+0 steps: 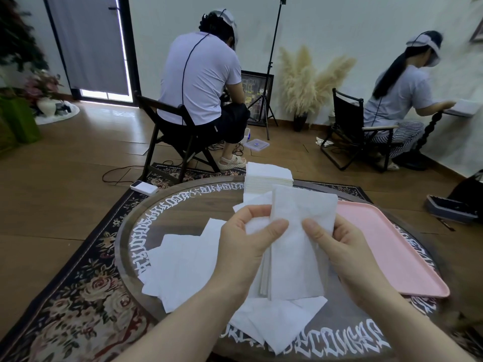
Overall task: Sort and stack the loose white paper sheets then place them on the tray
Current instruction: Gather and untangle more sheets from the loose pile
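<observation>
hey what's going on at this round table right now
A person is sorting white paper sheets. Both hands, left hand and right hand, pinch a small bundle of sheets above the round table. Loose sheets lie scattered below, a neat stack sits at the far edge, and the pink tray holds nothing.

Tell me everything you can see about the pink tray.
The pink tray is a shallow rectangle with rounded corners and a low raised rim, matte and plastic-looking. It lies flat on the right side of the round dark table, its long side running away from the viewer, the near corner reaching close to the table's edge. Nothing lies in the part that shows. The right hand and the held sheets cover its left edge in view; whether they touch it cannot be told.
</observation>
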